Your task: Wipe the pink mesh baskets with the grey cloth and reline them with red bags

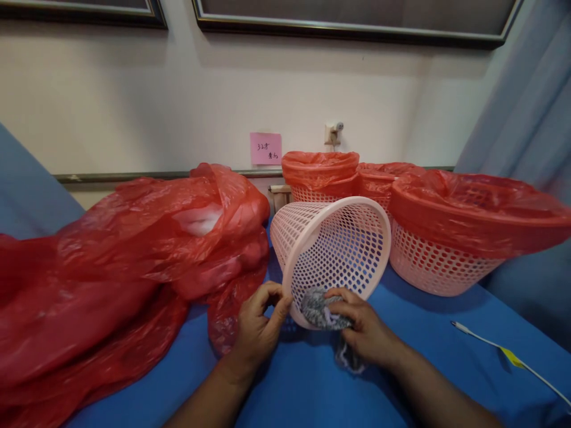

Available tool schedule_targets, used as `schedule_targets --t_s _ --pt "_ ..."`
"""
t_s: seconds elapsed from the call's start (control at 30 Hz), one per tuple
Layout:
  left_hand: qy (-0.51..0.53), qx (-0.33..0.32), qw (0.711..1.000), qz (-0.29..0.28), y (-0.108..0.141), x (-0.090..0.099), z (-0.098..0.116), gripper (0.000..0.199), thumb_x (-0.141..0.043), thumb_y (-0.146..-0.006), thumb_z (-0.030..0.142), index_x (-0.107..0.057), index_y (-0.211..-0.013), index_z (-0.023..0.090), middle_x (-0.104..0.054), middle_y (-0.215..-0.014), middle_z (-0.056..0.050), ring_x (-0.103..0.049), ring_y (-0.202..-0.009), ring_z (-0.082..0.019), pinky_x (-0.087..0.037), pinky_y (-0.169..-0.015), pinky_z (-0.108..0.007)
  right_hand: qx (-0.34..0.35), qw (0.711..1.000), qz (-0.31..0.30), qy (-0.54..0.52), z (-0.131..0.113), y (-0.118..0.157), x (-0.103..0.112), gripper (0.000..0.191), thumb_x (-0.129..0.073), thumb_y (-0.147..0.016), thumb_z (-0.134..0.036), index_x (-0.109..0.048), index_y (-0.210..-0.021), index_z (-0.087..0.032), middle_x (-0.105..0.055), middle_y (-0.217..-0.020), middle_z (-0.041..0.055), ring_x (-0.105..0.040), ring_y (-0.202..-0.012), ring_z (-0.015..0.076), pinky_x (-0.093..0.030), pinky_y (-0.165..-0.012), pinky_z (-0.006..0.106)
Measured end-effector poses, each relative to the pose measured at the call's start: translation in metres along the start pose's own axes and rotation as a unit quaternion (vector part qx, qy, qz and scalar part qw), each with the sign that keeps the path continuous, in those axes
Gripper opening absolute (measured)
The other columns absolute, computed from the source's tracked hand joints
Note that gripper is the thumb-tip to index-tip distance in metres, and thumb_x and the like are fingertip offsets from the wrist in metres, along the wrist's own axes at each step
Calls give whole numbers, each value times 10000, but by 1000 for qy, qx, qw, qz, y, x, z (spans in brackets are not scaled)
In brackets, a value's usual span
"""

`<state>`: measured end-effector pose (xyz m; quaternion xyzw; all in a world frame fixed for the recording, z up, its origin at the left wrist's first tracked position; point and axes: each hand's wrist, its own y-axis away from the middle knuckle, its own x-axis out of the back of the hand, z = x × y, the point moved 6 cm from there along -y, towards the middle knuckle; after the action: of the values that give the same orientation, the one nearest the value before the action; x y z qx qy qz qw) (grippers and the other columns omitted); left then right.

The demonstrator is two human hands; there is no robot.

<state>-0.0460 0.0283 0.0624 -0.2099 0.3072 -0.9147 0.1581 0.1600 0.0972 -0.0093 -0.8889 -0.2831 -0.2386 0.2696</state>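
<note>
A pale pink perforated plastic basket (292, 229) lies tipped on its side, its round mouth turned toward me. My left hand (263, 321) pinches the near left part of its rim between thumb and fingers. In my right hand (363, 324) is a bunched grey cloth (319, 306), pressed against the lower inside of the rim. Part of the cloth hangs down below my fingers, with a lighter edge showing. Through the basket's mouth, only its holed wall is visible.
On the left spreads a large red plastic bag (147, 249) with pale contents. Behind and right stand baskets lined with red bags (446, 255). A white cable (486, 340) with a yellow tag crosses the blue table (307, 386). A pink note (266, 148) and a socket (332, 134) are on the wall.
</note>
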Motion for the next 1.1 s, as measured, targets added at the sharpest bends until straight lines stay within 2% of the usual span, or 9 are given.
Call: schedule_targets --t_s 0.1,0.2,0.33,0.47,0.57,0.67,0.83,1.0,1.1 --pt "0 6 997 78 0 13 0 107 -665 -931 282 -692 -877 193 -672 -780 7 -628 -675 -126 -516 -632 -223 37 996 -45 -63 -14 1 -14 629 -506 -638 23 -756 -1122 -292 -605 -1363 25 -603 -1241 208 -501 -1058 384" --pt "-14 3 992 129 1 22 2 92 -690 -918 282 -706 -872 204 -679 -787 15 -620 -681 -118 -511 -647 -218 -33 992 5 123 0 -1 4 574 -518 -667 32 -769 -1096 -255 -626 -1352 65 -587 -1197 272 -491 -1049 460" --pt "16 29 994 108 0 18 1 116 -696 -911 310 -703 -874 200 -692 -788 5 -627 -662 -123 -514 -619 -220 -158 933 112 304 24 4 41 469 -503 -796 -5 -769 -1129 -198 -593 -1402 140 -581 -1118 327 -493 -1009 520" --pt "17 73 994 -78 -3 -5 -4 200 -641 -933 352 -693 -846 180 -685 -729 -5 -617 -618 -131 -495 -586 -223 -152 951 94 252 33 5 36 377 -612 -814 -106 -754 -1152 -196 -595 -1368 142 -578 -1169 327 -479 -1059 491" --pt "-66 91 943 -314 10 -35 -11 214 -667 -907 347 -709 -785 176 -665 -651 10 -577 -574 -128 -433 -538 -206 -139 971 73 181 38 2 26 374 -622 -798 -117 -752 -1135 -214 -623 -1305 111 -586 -1192 298 -468 -1086 467" --pt "-106 91 902 -409 24 -52 -18 156 -713 -878 340 -756 -918 196 -728 -731 -4 -621 -608 -155 -474 -561 -221 -114 986 69 104 40 0 20 429 -592 -749 -68 -753 -1108 -238 -643 -1254 73 -600 -1194 254 -471 -1094 430" --pt "-46 15 923 -381 24 -62 -9 230 -615 -960 294 -773 -1125 269 -803 -1060 -36 -734 -979 -218 -557 -935 -309 -21 999 35 -20 19 -5 7 596 -518 -648 15 -760 -1110 -273 -648 -1281 43 -597 -1243 217 -465 -1116 403" --pt "-58 -12 975 -216 12 -40 -5 294 -583 -986 343 -712 -776 183 -698 -678 -7 -628 -597 -132 -485 -602 -215 15 996 2 -93 0 -6 2 555 -510 -721 4 -772 -1124 -274 -623 -1336 46 -602 -1257 202 -479 -1098 377" --pt "-88 -34 990 -103 8 -21 -2 364 -627 -945 329 -574 -617 182 -539 -540 40 -483 -486 -91 -383 -505 -198 -3 999 25 40 12 -4 14 569 -498 -677 35 -782 -1073 -261 -641 -1334 49 -599 -1216 232 -486 -1078 419"
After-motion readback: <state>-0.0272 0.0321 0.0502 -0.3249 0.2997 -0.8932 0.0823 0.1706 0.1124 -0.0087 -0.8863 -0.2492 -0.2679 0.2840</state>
